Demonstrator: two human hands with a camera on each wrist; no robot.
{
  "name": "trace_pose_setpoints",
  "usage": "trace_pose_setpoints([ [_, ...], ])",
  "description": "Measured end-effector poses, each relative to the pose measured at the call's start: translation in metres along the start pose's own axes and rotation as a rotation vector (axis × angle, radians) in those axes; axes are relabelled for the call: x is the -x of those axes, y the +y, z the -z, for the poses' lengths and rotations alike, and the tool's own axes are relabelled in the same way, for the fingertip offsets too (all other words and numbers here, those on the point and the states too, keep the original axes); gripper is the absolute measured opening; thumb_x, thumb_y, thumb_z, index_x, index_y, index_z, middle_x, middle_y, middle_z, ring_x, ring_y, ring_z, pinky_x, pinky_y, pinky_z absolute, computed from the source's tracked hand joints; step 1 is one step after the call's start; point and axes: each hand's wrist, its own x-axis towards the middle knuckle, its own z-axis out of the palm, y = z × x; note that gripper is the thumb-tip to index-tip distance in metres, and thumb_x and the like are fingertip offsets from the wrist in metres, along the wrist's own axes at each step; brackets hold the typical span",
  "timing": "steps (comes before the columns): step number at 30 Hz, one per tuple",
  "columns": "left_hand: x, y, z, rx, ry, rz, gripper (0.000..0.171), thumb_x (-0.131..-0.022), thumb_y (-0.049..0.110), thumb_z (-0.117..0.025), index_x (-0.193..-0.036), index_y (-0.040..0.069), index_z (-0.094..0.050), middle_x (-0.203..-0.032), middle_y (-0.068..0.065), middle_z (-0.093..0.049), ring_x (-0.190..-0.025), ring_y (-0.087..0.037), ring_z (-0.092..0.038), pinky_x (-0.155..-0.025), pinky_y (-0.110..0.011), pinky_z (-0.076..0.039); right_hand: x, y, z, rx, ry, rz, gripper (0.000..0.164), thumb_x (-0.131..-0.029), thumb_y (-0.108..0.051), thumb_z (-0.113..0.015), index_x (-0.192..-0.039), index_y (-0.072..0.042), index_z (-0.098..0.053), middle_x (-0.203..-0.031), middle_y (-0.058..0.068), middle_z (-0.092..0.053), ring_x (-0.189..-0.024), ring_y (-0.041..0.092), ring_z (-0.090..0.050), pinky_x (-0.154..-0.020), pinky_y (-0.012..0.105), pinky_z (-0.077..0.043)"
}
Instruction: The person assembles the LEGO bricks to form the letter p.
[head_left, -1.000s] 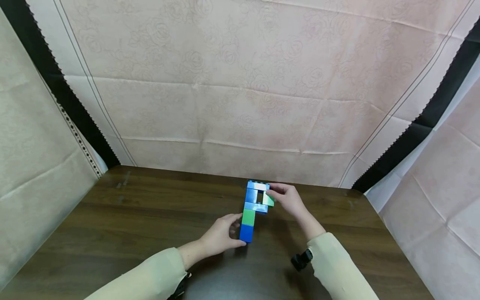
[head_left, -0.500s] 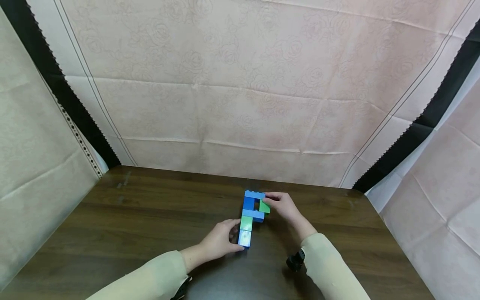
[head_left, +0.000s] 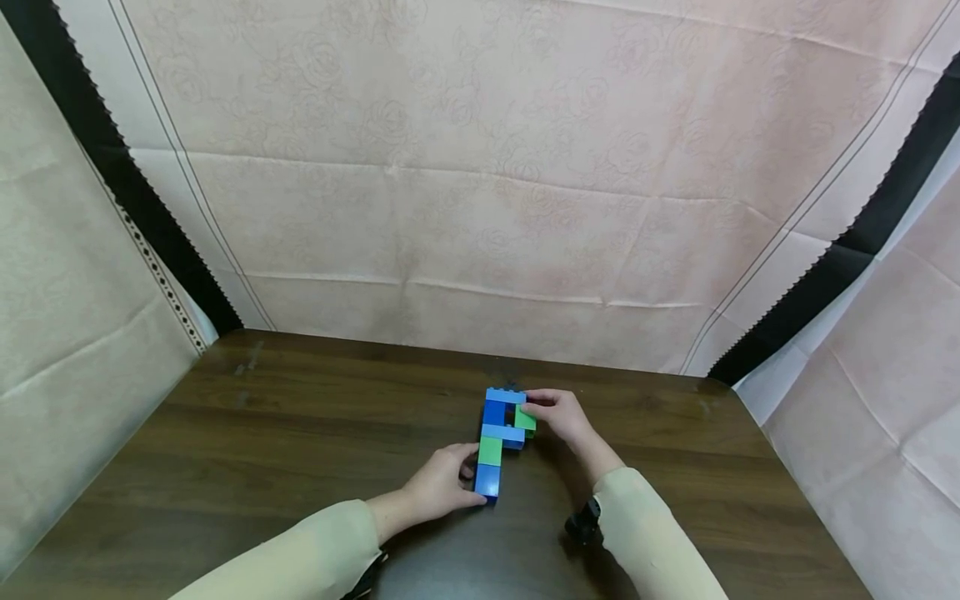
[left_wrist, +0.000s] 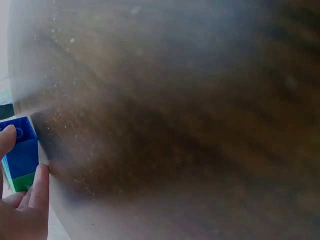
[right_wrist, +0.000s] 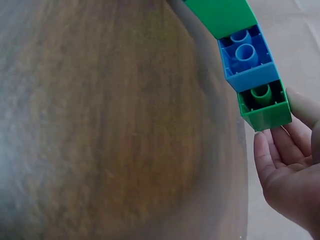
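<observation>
Blue and green toy building bricks are joined into one tall piece point(head_left: 490, 451), which has a small gap near its far end. My left hand point(head_left: 438, 483) grips the near end, thumb at the bottom blue brick point(head_left: 487, 481). Over that brick's hollow underside lies the thumb in the left wrist view, with a green brick point(left_wrist: 23, 182) beyond. At the far right side, my right hand point(head_left: 564, 418) pinches a green brick point(head_left: 525, 417). The right wrist view shows the hollow undersides of this green brick point(right_wrist: 267, 115) and a blue brick point(right_wrist: 253, 77).
Beneath the hands is a dark brown wooden table point(head_left: 315, 417). Pale patterned cloth point(head_left: 480, 208) hangs behind its far edge, and more cloth hangs at both sides. A black strap-like device point(head_left: 583, 525) sits at the right wrist.
The joined bricks have moved nearer to me and slightly left, with both hands holding on. The right forearm has shifted left with them.
</observation>
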Motion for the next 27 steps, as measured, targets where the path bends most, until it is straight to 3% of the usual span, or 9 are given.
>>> trace_pose_setpoints([
  [14, -0.002, -0.001, -0.001, -0.012, -0.022, 0.052, 0.071, -0.074, 0.022, -0.08, -0.128, -0.009, -0.046, -0.123, -0.023, -0.056, -0.095, -0.023, -0.063, -0.082, -0.037, -0.053, 0.0, 0.003, -0.011, 0.079, -0.022, 0.007, 0.031, -0.089, -0.018, -0.063, -0.119, -0.008, -0.064, -0.122, 0.013, -0.062, -0.114, 0.028, -0.055, -0.098, 0.047, -0.044],
  [27, 0.0, 0.005, 0.003, 0.022, -0.04, 0.091, 0.071, -0.074, 0.02, -0.079, -0.129, -0.01, -0.044, -0.124, -0.024, -0.054, -0.1, -0.028, -0.062, -0.085, -0.042, -0.052, 0.002, 0.002, -0.014, 0.079, -0.009, 0.019, 0.03, -0.089, -0.013, -0.063, -0.117, -0.004, -0.063, -0.118, 0.016, -0.063, -0.101, 0.022, -0.058, -0.084, 0.037, -0.053],
])
